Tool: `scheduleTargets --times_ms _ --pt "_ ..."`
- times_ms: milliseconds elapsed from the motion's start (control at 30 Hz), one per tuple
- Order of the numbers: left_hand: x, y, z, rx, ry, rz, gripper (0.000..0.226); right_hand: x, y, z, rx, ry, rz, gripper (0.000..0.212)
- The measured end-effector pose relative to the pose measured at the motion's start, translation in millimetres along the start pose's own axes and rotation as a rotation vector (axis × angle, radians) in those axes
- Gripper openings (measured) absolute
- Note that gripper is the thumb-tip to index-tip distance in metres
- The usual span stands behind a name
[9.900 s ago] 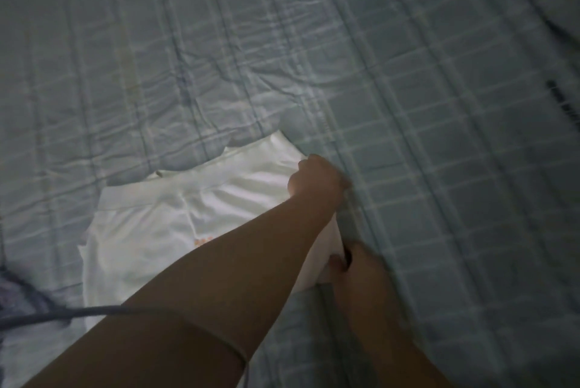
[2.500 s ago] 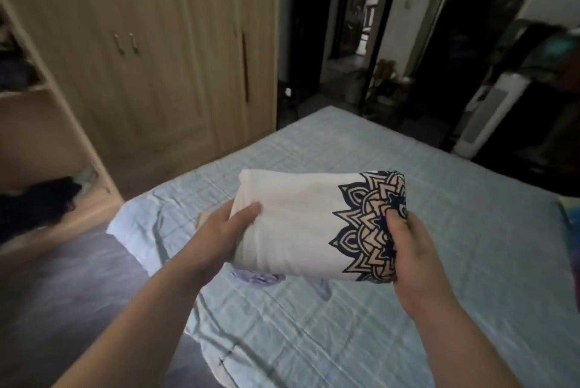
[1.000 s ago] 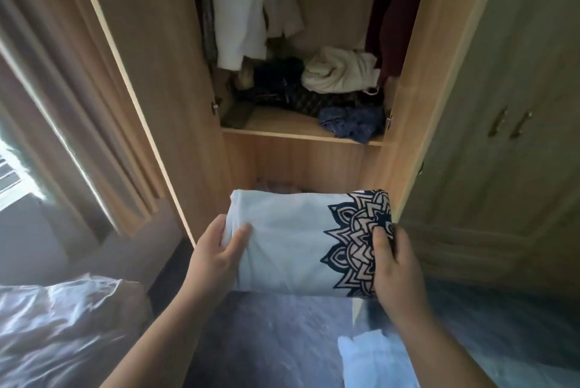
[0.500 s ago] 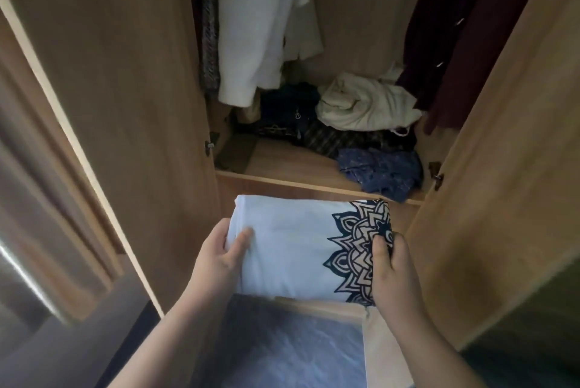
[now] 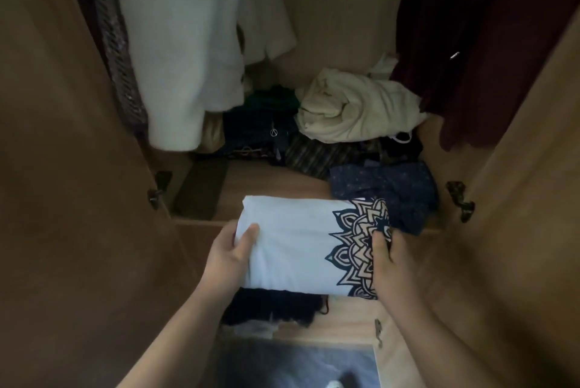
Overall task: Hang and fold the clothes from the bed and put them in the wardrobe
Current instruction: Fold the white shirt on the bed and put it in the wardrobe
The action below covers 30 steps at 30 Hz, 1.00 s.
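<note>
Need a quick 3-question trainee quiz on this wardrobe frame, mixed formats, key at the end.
1. True or false: both hands hold the folded white shirt.
2. The mandala print sits under which grip? A) left hand B) right hand
3. Fill in: the crumpled cream garment lies on the shelf, and a ____ patterned cloth lies in front of it.

Key: 1 true; 2 B; 3 blue.

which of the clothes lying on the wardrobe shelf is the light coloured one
The cream bundle, crumpled at the back right of the shelf. The other garments lying there are dark, such as the navy patterned piece in front of it.
</note>
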State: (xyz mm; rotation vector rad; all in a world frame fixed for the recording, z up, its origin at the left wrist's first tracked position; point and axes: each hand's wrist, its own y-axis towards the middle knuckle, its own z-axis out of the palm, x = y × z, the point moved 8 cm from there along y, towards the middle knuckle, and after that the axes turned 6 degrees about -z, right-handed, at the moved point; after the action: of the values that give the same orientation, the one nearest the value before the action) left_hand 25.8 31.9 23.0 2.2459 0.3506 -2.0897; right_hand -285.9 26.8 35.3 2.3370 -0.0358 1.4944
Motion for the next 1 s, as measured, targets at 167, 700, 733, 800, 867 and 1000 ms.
scheduleTargets --times_ms 167,700,733,800,867,1000 --pt "-5.5 85.5 22.1 -0.107 0.124 0.020 0.022 -44.4 90.8 37.8 0.065 -0.038 -0.006 0.039" --pt "42.6 251.5 43.4 -0.180 0.637 -0.179 0.051 -114.1 226.2 129.9 0.318 -0.581 0.105 0.044" --pt "48.6 255.9 42.9 -0.191 0.679 -0.194 0.051 -117.1 226.1 132.3 0.330 -0.626 0.109 0.043" --pt "52.3 261.3 39.0 -0.231 0.810 -0.215 0.052 -116.2 227.2 132.7 0.324 -0.642 0.106 0.038" --pt "37.7 265.0 34.6 -0.296 0.934 -0.092 0.053 -106.0 234.0 130.4 0.276 -0.665 0.025 0.029" --pt "1.9 249.4 69.0 -0.196 1.066 0.375 0.051 -55.8 237.9 138.6 0.142 -0.574 -0.434 0.027"
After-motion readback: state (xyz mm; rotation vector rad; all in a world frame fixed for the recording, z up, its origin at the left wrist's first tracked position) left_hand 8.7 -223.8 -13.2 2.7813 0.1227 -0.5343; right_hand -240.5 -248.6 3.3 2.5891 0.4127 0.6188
